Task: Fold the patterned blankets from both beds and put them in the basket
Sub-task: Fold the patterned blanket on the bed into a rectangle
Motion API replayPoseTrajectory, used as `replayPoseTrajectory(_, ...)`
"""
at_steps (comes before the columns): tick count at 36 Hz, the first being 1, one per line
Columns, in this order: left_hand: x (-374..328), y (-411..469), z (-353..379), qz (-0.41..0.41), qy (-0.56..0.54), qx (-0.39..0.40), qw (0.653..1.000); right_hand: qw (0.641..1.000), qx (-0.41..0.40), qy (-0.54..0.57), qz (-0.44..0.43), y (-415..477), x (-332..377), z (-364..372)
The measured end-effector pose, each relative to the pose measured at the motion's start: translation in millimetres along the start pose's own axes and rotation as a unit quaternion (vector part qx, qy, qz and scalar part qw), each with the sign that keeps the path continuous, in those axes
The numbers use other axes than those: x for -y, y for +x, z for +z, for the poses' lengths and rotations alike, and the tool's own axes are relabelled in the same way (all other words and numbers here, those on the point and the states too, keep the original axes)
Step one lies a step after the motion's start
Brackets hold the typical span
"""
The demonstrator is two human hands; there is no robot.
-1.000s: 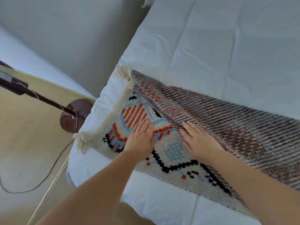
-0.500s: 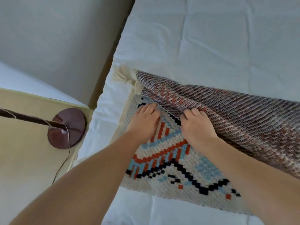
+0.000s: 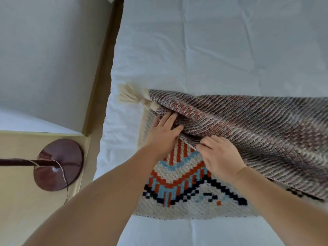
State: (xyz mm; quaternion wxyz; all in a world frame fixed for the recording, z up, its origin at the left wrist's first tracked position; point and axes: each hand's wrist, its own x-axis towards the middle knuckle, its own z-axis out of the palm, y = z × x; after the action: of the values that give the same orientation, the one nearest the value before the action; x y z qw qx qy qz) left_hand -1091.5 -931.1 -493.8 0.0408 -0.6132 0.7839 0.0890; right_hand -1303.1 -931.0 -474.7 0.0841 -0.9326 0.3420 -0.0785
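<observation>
Patterned blanket [image 3: 177, 176]: on the bed [image 3: 195, 50] under both hands, with a flap turned reverse side up beyond the fingers.
Left hand [image 3: 162, 134]: fingers fairly straight, tips hidden under the flap's edge; I cannot tell whether it grips.
Right hand [image 3: 220, 157]: fingers curled, pinching that edge just beside the left.
Doing it well: probably take the one edge with both hands, spread them apart, and lay corners level.

blanket [image 3: 248, 132] on bed [image 3: 213, 50], folded over itself | lamp base [image 3: 58, 165] on side table [image 3: 17, 201], left of bed
</observation>
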Motion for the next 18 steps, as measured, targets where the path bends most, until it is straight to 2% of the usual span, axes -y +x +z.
replayPoseTrajectory(3, 4.3, -7.7, -3.0, 0.02, -0.008, -0.018, 1.0, 1.0, -0.01, 0.019, -0.002, -5.7, 2.8, -2.4)
replayPoseTrajectory(6, 11.2, -21.4, -0.7, 0.057, -0.029, -0.125, 0.99, 0.999, -0.029, 0.038, 0.008, -11.0, 5.2, -4.5)
replayPoseTrajectory(8, 14.4, -34.8, 1.6, 0.063, -0.05, -0.153, 0.985, 0.998, -0.031, 0.045, 0.013, -14.8, 10.0, -6.6)
replayPoseTrajectory(11, 10.5, -56.1, -0.7, 0.04, -0.061, -0.072, 0.995, 0.998, -0.017, 0.059, 0.0, -23.7, 16.2, -8.5)
replayPoseTrajectory(14, 7.9, -74.4, 5.7, 0.007, -0.016, 0.002, 1.0, 0.998, 0.014, 0.057, -0.021, -36.3, 18.1, -9.3)
replayPoseTrajectory(18, 5.0, -89.7, 12.6, -0.033, -0.005, -0.034, 0.999, 0.996, 0.044, 0.063, -0.035, -55.5, 21.1, -12.3)
